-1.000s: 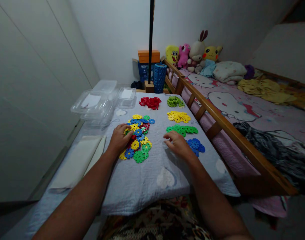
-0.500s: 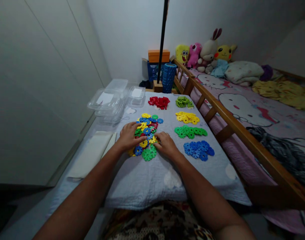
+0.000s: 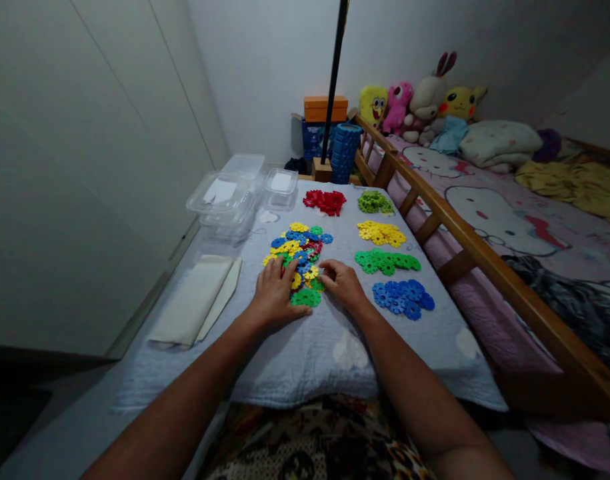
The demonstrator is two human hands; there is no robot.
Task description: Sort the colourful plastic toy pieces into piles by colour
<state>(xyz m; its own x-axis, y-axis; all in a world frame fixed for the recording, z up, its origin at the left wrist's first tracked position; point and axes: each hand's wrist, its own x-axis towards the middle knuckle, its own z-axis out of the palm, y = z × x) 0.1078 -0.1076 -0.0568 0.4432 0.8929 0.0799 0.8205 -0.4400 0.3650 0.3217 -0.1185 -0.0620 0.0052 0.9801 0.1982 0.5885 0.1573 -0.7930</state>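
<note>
A mixed pile of flower-shaped plastic discs [image 3: 299, 256] in yellow, blue, green and red lies in the middle of the table. My left hand [image 3: 279, 293] rests on the pile's near left part, fingers spread and thumb stretched along the near edge by a green disc [image 3: 305, 298]. At the pile's right edge, my right hand [image 3: 343, 283] has its fingers bent and thumb and forefinger close together. Whatever may be between those tips is too small to make out. Sorted discs lie to the right: blue [image 3: 403, 297], green [image 3: 385, 261], yellow [image 3: 381, 233], light green [image 3: 375, 201], and red pieces [image 3: 325, 201] farther back.
Clear plastic boxes [image 3: 219, 200] are stacked at the back left, beside a smaller lidded box [image 3: 281, 183]. A folded cream cloth [image 3: 192, 300] lies at the left. A wooden bed rail [image 3: 449, 233] runs along the table's right side. A black pole [image 3: 333, 80] stands behind.
My left hand has slid back toward me over the pile, uncovering its far left discs, and its thumb reaches the near edge. My right hand stays by the right edge. The view has shifted slightly.
</note>
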